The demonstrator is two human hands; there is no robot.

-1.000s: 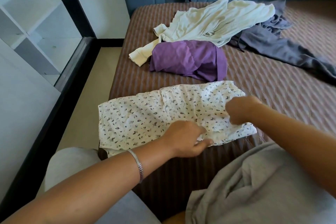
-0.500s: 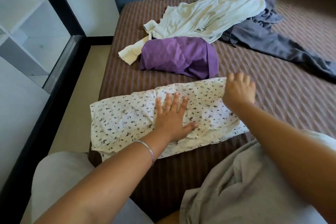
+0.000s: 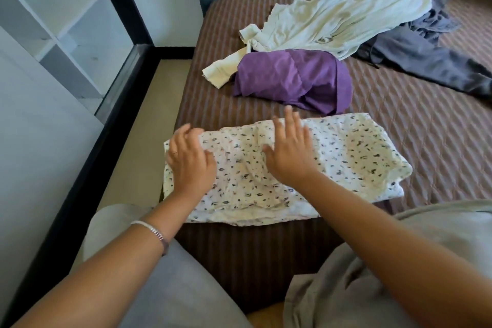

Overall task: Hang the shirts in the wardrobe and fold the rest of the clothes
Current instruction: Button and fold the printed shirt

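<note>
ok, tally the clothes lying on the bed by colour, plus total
White with dark print: 1, the printed garment under both hands
Purple: 1, the purple garment
Cream: 1, the cream garment
Grey: 1, the grey garment, though it could be more than one piece bunched together
Total: 4

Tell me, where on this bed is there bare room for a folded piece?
Bare bedspread lies right of the floral garment, below the grey clothes. A thin strip lies between it and the purple garment. The far middle is crowded: cream garment, purple, grey.
</note>
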